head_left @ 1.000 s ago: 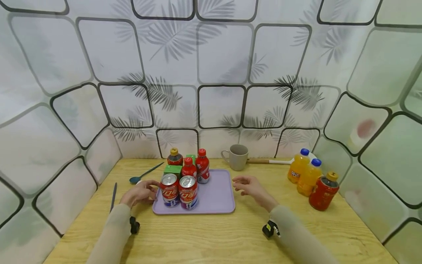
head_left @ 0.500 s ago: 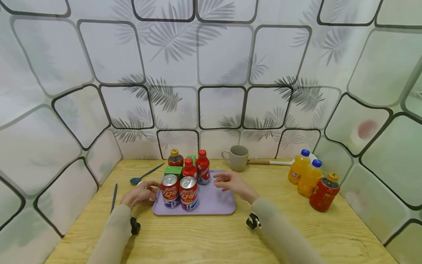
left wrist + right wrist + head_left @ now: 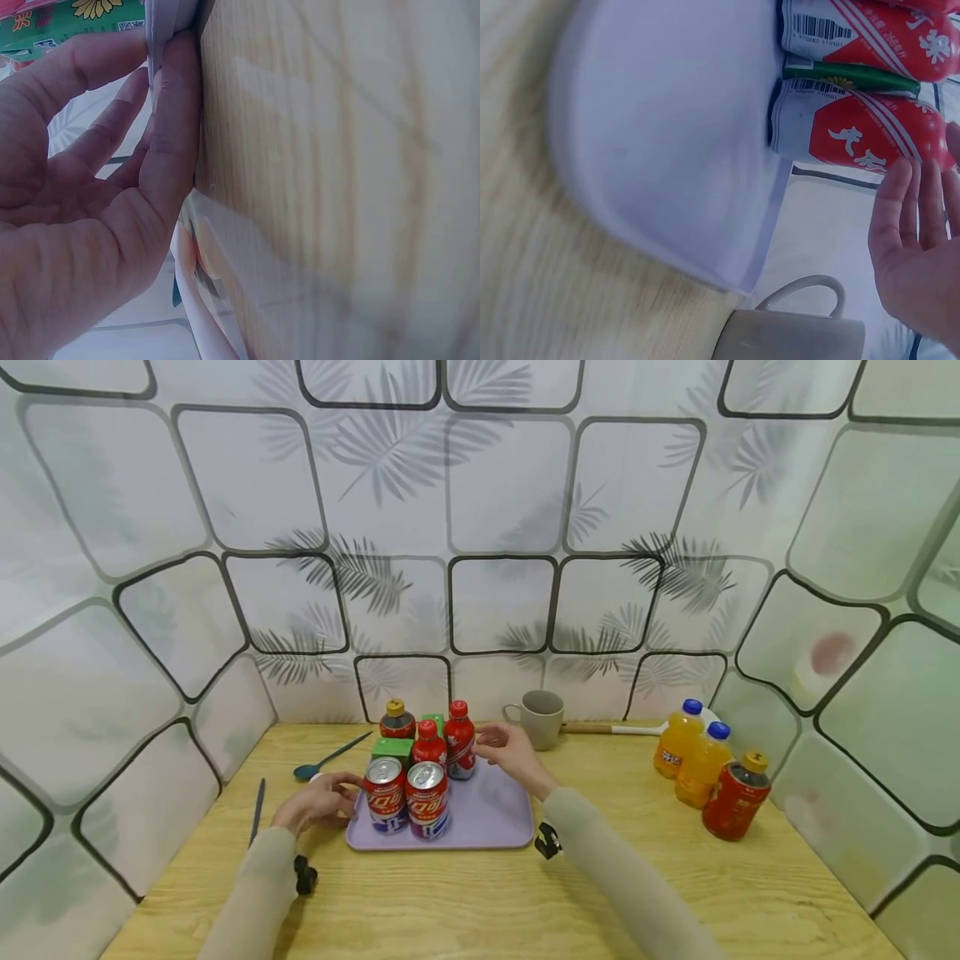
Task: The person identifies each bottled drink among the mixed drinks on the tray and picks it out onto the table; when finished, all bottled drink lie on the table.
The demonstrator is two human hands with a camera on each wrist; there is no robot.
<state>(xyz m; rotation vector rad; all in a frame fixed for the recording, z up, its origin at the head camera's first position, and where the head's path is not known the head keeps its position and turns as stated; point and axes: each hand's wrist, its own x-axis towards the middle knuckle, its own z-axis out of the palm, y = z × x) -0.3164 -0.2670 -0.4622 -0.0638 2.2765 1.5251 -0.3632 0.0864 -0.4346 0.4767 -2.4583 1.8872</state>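
A lilac tray (image 3: 491,818) bears two red cola cans (image 3: 428,802), two red plastic bottles, a dark bottle with a gold cap (image 3: 397,720) and green packs (image 3: 393,748). My left hand (image 3: 315,803) pinches the tray's left rim (image 3: 169,19) between thumb and fingers. At the tray's back right, my right hand (image 3: 516,758) is beside the rear red bottle (image 3: 460,745). In the right wrist view its fairly straight fingers (image 3: 891,206) reach the side of that bottle (image 3: 855,135); whether they touch it I cannot tell.
A grey mug (image 3: 542,718) stands behind my right hand, near a wooden-handled utensil (image 3: 588,727). Two orange drink bottles (image 3: 697,768) and a red-labelled bottle (image 3: 737,797) stand at the right. A blue spoon (image 3: 330,756) and a dark stick (image 3: 257,810) lie at the left.
My right hand has moved left and away from me, from beyond the tray's right edge to the rear red bottle. The left hand stays at the tray's left rim.
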